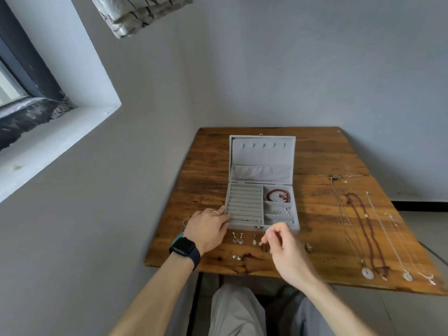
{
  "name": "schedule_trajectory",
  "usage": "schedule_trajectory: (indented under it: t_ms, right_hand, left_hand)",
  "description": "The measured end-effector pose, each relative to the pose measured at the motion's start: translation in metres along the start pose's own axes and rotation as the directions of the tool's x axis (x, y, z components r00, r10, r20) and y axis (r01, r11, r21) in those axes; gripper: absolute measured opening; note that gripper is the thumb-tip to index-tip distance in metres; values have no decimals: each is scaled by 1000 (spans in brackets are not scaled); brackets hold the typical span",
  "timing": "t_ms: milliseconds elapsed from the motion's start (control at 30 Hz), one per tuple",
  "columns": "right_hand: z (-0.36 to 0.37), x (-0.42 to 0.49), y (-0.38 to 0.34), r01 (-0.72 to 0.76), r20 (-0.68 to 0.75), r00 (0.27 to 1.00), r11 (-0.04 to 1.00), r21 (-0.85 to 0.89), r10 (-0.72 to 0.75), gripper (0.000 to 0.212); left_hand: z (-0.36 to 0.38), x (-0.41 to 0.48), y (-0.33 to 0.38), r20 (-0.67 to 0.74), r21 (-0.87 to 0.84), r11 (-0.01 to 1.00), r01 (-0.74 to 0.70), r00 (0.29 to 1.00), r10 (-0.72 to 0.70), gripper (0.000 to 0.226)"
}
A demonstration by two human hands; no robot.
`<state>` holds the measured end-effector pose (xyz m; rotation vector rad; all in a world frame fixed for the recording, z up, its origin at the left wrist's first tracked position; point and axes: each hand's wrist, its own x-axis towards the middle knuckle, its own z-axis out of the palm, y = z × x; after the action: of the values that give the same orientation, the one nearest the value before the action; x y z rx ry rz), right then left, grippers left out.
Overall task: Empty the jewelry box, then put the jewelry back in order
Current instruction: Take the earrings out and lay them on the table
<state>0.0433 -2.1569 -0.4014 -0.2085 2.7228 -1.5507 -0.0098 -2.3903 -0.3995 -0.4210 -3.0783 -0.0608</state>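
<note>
A grey velvet jewelry box (261, 163) stands open on the wooden table (315, 190), lid upright. A red bead bracelet (278, 195) lies in its top right compartment and a thin silver chain (278, 209) in the one below. Small pieces sit in the ring rolls (249, 219). My left hand (208, 227) rests on the box's front left corner, fingers fairly straight. My right hand (281, 241) hovers just in front of the box and pinches a small earring (263, 240). Several earrings (237, 237) lie on the table in front of the box.
Several necklaces (366, 234) lie stretched out in rows on the right side of the table, with round pendants near the front edge. A wall runs close along the table's left and back. My knees are under the table's front edge.
</note>
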Motion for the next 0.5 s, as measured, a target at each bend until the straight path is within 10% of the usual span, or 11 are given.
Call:
schedule_trajectory:
  t_ms: [500]
  right_hand:
    - [-3, -37, 50, -76, -33, 996, 990, 122, 81, 6]
  left_hand:
    - [-33, 39, 21, 142, 18, 977, 213, 967, -213, 19]
